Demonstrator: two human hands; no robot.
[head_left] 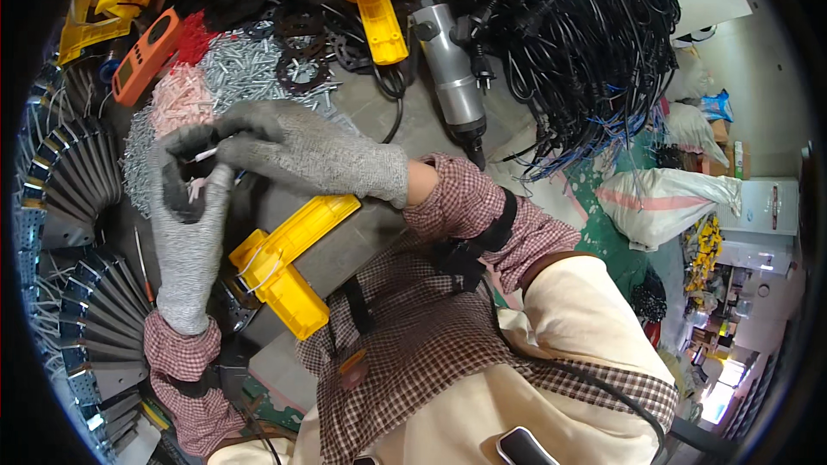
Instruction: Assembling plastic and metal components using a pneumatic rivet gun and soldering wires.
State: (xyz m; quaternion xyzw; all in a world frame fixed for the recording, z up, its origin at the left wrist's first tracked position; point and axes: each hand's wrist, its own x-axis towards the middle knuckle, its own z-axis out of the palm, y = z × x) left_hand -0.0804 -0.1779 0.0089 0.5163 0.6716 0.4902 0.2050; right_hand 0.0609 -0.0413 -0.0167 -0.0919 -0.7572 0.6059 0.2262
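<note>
Both hands wear grey knit gloves with dark palms and meet over the piles of small parts at the left. My left hand (185, 194) is curled, with a few small pale pink pieces (196, 187) in its palm. My right hand (280, 146) reaches across from the right, its fingertips pinched on a small white tube-like piece (205, 155) beside the left fingers. Below the hands lies a yellow plastic tool housing (289, 263) with thin pale wires across it. Behind them are a heap of pale pink sleeves (181, 96) and a heap of silver screws (245, 65).
A grey metal motor body (450, 69) lies right of a yellow housing part (381, 26). Black cables (586, 34) are heaped at the back right. An orange meter (148, 56) sits far left, above rows of dark metal parts (77, 172). A screwdriver (143, 263) lies beside the left forearm.
</note>
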